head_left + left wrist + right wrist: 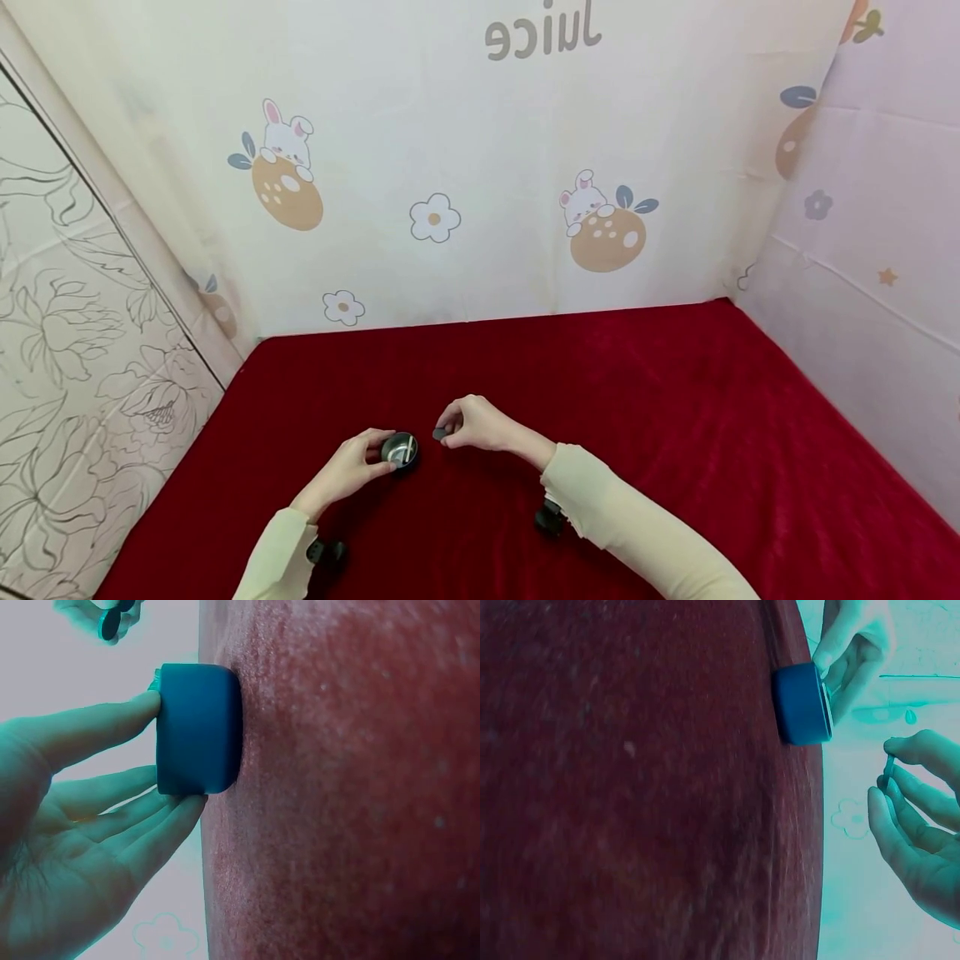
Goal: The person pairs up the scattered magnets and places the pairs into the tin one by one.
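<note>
**Cup held on the red cloth, dark disc pinched beside it**

A small round cup (400, 450) stands upright on the red cloth (675, 433), near its front edge and left of centre. Its inside shines like metal in the head view. The left hand (352, 467) holds it, thumb on one side of the wall and fingers (142, 840) on the other, lightly curled round it. Just right of the cup, not touching it, the right hand (476, 423) pinches a small dark disc (438, 433) between thumb and fingertips, a little above the cloth. Both arms wear pale sleeves (637, 533). Behind the cloth hangs a backdrop (450, 167) printed with rabbits and flowers.
</note>
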A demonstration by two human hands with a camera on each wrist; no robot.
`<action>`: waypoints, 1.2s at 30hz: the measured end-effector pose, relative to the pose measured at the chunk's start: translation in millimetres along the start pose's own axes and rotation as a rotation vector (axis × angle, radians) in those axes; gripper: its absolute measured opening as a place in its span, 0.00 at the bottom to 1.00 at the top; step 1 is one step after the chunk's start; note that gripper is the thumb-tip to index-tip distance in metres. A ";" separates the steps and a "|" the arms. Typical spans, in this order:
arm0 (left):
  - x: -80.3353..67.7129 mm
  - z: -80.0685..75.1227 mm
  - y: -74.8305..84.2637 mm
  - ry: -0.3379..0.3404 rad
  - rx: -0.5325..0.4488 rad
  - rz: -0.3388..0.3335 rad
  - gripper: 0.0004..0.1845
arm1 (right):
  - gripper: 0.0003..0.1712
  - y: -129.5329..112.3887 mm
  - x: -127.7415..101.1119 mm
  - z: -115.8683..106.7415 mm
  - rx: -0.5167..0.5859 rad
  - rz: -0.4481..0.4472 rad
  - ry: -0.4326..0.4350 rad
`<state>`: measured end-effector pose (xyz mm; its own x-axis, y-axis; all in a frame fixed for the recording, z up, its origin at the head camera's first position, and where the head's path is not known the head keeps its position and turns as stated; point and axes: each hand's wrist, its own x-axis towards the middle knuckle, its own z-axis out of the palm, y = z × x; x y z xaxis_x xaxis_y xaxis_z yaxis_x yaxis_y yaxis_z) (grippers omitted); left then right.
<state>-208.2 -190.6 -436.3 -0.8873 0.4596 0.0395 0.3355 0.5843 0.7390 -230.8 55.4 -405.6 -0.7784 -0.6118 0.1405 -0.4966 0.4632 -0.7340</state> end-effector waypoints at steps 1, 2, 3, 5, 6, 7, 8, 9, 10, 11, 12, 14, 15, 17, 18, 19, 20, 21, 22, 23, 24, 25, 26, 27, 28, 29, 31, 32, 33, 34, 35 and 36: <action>0.0 -0.4 -0.3 0.000 -0.008 -0.004 0.25 | 0.08 -0.8 1.0 1.5 0.002 0.000 -0.001; 0.2 -0.5 -0.8 -0.001 -0.014 -0.006 0.24 | 0.08 -1.7 1.8 3.0 0.008 -0.002 -0.002; 0.5 -0.5 -1.1 0.000 -0.020 -0.009 0.24 | 0.08 -2.4 2.7 4.5 0.012 0.000 -0.003; 0.9 -0.5 -1.7 0.002 -0.028 -0.013 0.24 | 0.08 -3.7 4.2 7.2 0.028 0.001 -0.005; 1.1 -0.4 -1.9 0.003 -0.033 -0.013 0.24 | 0.08 -4.0 5.0 8.4 0.040 0.002 -0.005; 1.4 -0.1 -2.0 0.001 -0.040 -0.011 0.24 | 0.08 -4.4 5.3 9.4 0.054 0.005 -0.004; 2.0 0.4 -2.2 0.000 -0.044 -0.010 0.24 | 0.08 -4.6 5.7 10.4 0.069 0.009 -0.002; 2.1 0.6 -2.0 -0.001 -0.048 -0.008 0.24 | 0.08 -5.0 6.4 11.5 0.080 0.013 0.002; 2.1 0.5 -1.7 -0.003 -0.053 -0.007 0.24 | 0.08 -5.4 7.2 12.8 0.090 0.016 0.004; 2.0 0.5 -1.4 -0.004 -0.056 -0.006 0.24 | 0.08 -6.0 8.0 14.0 0.101 0.017 0.008; 1.7 0.3 -1.0 -0.005 -0.060 -0.008 0.24 | 0.08 -6.5 9.1 15.4 0.111 0.016 0.011; 1.3 -0.4 -0.8 -0.006 -0.069 -0.011 0.24 | 0.08 -7.9 11.8 18.6 0.121 0.011 0.019; 1.1 -0.9 -0.6 -0.005 -0.072 -0.013 0.24 | 0.08 -8.8 13.3 20.4 0.124 0.007 0.023; 0.8 -1.5 -1.0 -0.004 -0.080 -0.014 0.24 | 0.08 -10.3 16.4 24.3 0.135 0.007 0.027; 0.7 -1.8 -1.3 -0.005 -0.084 -0.014 0.24 | 0.08 -10.9 18.0 26.4 0.139 0.011 0.028; 0.7 -2.0 -1.8 -0.007 -0.086 -0.012 0.24 | 0.08 -11.6 19.4 28.5 0.142 0.016 0.029; 0.6 -2.2 -2.0 -0.009 -0.087 -0.009 0.24 | 0.08 -12.2 20.7 30.6 0.145 0.024 0.031; 0.5 -2.4 -2.0 -0.011 -0.091 -0.007 0.24 | 0.08 -12.9 21.9 32.6 0.150 0.031 0.031; 0.3 -2.6 -2.2 -0.013 -0.094 -0.003 0.24 | 0.08 -13.6 23.0 34.5 0.153 0.040 0.032; 0.2 -2.8 -2.2 -0.014 -0.099 -0.004 0.24 | 0.08 -14.2 23.9 36.4 0.156 0.050 0.035; 0.3 -2.8 -2.4 -0.014 -0.101 -0.004 0.24 | 0.08 -14.4 24.9 38.2 0.161 0.059 0.038; 0.4 -2.9 -2.4 -0.014 -0.104 -0.007 0.24 | 0.08 -14.9 25.5 39.7 0.167 0.067 0.041; 0.5 -3.0 -2.2 -0.013 -0.106 -0.009 0.24 | 0.08 -15.2 26.0 41.2 0.172 0.076 0.046; 0.8 -2.9 -2.5 -0.011 -0.109 -0.013 0.24 | 0.08 -15.6 26.5 42.6 0.178 0.087 0.051; 1.2 -2.8 -2.7 -0.009 -0.108 -0.016 0.23 | 0.09 -16.2 26.9 43.9 0.186 0.101 0.057; 1.6 -2.6 -3.1 -0.009 -0.109 -0.019 0.24 | 0.09 -16.4 27.3 45.4 0.192 0.112 0.065; 1.8 -2.4 -4.0 -0.010 -0.102 -0.025 0.24 | 0.09 -17.1 28.3 48.6 0.200 0.131 0.077; 1.8 -2.2 -4.6 -0.011 -0.100 -0.021 0.24 | 0.09 -17.5 29.0 50.3 0.200 0.139 0.084; 1.6 -2.1 -5.0 -0.012 -0.099 -0.019 0.24 | 0.09 -18.1 29.7 52.1 0.202 0.147 0.090; 1.2 -2.2 -5.2 -0.012 -0.098 -0.018 0.24 | 0.09 -18.5 30.4 53.9 0.198 0.151 0.096; 0.5 -2.3 -5.5 -0.011 -0.097 -0.014 0.24 | 0.09 -18.8 31.1 55.9 0.196 0.150 0.102; -0.3 -2.3 -5.9 -0.007 -0.099 -0.008 0.24 | 0.09 -19.4 31.8 57.6 0.194 0.152 0.106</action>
<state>-210.7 -195.7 -439.1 -0.8874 0.4600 0.0294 0.2957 0.5193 0.8018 -223.8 -10.0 -425.2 -0.8792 -0.4697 0.0804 -0.2965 0.4071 -0.8639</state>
